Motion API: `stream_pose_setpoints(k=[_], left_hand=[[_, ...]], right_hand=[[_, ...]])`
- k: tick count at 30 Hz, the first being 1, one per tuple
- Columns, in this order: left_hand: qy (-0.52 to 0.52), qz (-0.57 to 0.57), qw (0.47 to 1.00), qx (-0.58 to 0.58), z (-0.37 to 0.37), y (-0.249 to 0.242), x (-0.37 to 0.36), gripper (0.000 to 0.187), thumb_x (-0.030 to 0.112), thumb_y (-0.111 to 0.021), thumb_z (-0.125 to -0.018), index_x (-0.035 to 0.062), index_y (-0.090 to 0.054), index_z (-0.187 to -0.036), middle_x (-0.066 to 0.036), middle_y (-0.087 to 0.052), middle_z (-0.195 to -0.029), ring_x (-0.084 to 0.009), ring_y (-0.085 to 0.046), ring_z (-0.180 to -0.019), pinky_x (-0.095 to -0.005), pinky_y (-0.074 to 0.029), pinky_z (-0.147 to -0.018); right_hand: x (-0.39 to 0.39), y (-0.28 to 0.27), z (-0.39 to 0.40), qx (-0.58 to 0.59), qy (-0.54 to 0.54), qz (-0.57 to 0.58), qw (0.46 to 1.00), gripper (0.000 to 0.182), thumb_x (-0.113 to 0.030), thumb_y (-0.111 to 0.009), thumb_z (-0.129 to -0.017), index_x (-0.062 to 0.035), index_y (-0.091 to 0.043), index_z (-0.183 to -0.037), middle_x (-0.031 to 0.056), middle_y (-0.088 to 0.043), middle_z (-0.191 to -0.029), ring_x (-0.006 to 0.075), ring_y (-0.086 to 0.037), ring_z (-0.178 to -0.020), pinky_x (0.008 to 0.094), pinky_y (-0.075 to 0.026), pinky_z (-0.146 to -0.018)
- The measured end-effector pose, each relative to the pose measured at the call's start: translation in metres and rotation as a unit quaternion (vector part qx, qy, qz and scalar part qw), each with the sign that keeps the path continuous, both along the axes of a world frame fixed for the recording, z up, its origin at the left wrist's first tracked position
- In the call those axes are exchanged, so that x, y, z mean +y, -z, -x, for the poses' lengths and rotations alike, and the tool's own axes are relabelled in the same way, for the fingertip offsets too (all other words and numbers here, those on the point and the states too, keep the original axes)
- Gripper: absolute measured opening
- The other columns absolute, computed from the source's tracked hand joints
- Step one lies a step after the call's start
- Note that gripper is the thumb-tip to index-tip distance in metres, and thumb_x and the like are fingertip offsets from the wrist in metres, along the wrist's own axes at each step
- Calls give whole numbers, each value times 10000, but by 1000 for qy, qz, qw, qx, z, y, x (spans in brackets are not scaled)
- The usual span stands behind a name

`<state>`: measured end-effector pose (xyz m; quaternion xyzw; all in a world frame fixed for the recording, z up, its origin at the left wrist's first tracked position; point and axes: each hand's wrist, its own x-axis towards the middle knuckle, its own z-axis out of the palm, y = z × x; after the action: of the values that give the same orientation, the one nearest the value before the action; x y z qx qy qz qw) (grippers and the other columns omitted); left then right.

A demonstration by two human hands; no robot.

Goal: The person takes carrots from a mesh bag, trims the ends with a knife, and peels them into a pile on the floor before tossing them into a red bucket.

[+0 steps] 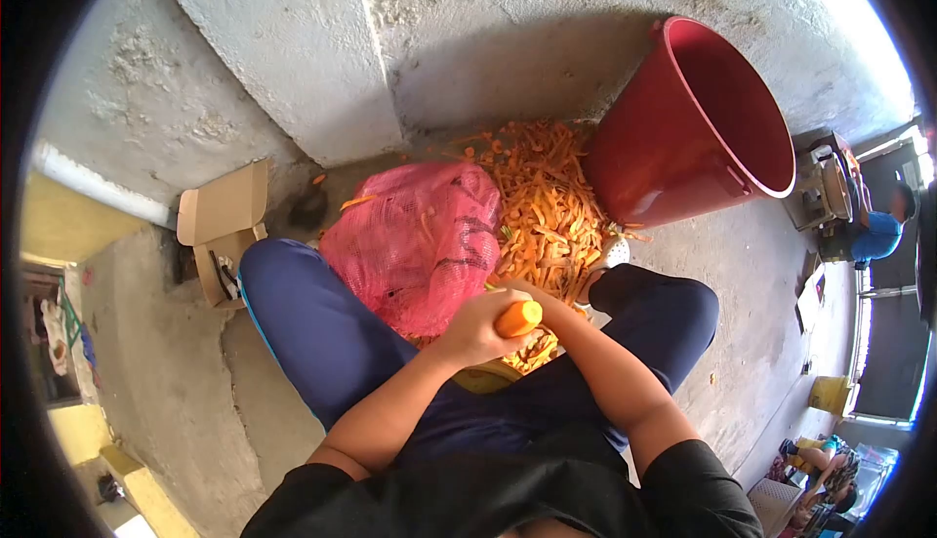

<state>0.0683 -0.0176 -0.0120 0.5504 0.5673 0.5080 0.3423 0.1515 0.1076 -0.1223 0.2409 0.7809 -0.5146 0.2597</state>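
Note:
An orange carrot (518, 318) is in my left hand (475, 327), its thick end pointing up toward me and the fingers wrapped round it. Just beyond it, my right hand (527, 294) is curled close against the far side of the left hand. What the right hand grips is hidden. Below both hands, orange peelings (551, 236) lie in a heap between my legs and spread to the wall. A pink mesh sack (415, 236) rests beside the heap on the left, close to my left knee.
A large dark red bin (649, 138) stands tilted in view at the right, beside the peelings. An open cardboard box (223, 208) sits left of my knee. Rough walls (468, 31) rise ahead. Far right, a person in a blue shirt (878, 238) and another person (830, 465) are visible.

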Motion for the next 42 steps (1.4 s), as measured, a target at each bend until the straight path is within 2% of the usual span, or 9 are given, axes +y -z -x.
stream_pose_setpoints(k=[3,6,13,19,22,26,33,37,42], left_hand=[[13,-91,976,-198,5,2,5,329,148,-692,-667,68,-500,-923,-84,-510,-952,-181,-524,-861,-311,-403,-774],[-13,-95,938,-333,10,-5,6,363,110,-683,-682,81,-483,-985,-71,-452,-1023,-192,-464,-973,-320,-354,-867],[-112,2,929,-352,47,-7,-5,392,-6,-684,-655,17,-495,-997,-43,-523,-964,-121,-515,-903,-238,-432,-782],[-124,52,939,-316,56,-10,-9,375,30,-725,-619,11,-531,-940,-42,-575,-886,-106,-545,-826,-233,-451,-735],[-123,88,985,-88,62,-11,-12,413,71,-753,-585,10,-535,-930,-57,-587,-851,-115,-557,-802,-246,-447,-728],[-49,101,993,-24,48,-8,-10,514,98,-764,-560,19,-498,-992,-78,-577,-900,-132,-553,-835,-265,-434,-748],[-70,94,988,-96,25,11,-3,503,127,-736,-595,31,-487,-1021,-98,-586,-871,-156,-565,-796,-272,-435,-731],[-172,97,978,-73,39,15,2,446,97,-720,-582,10,-510,-965,-93,-586,-850,-160,-566,-800,-273,-437,-722],[-182,107,977,-32,46,13,4,445,58,-702,-595,15,-499,-989,-79,-573,-874,-155,-556,-809,-272,-432,-730]], right_hand=[[-15,-22,1,102,144,288,941,218,-210,-493,-816,-46,-518,-957,102,-556,-936,201,-562,-830,315,-477,-700],[-18,-46,2,190,270,534,778,160,-171,-488,-839,-62,-501,-956,73,-520,-1005,135,-539,-870,276,-476,-711],[31,-84,-1,188,530,432,705,96,-168,-501,-836,-74,-510,-814,5,-555,-715,97,-549,-613,234,-473,-526],[36,-77,-11,229,500,443,708,111,-165,-493,-839,-58,-505,-866,23,-557,-746,123,-551,-635,251,-475,-565],[38,-89,-15,228,490,486,687,145,-181,-461,-852,-46,-494,-895,61,-555,-783,180,-562,-723,314,-476,-662],[28,-99,-14,235,473,508,680,230,-219,-441,-856,-14,-507,-935,140,-580,-838,228,-568,-740,338,-473,-662],[12,-135,-8,281,507,346,738,87,-118,-471,-841,-51,-509,-883,51,-543,-705,129,-544,-633,273,-463,-554],[26,-140,-19,157,379,45,911,122,-102,-443,-840,-40,-548,-837,26,-570,-628,87,-527,-532,231,-425,-474],[5,-137,-15,155,61,-228,959,191,-135,-495,-726,-45,-530,-891,181,-576,-724,349,-558,-723,427,-435,-656]])
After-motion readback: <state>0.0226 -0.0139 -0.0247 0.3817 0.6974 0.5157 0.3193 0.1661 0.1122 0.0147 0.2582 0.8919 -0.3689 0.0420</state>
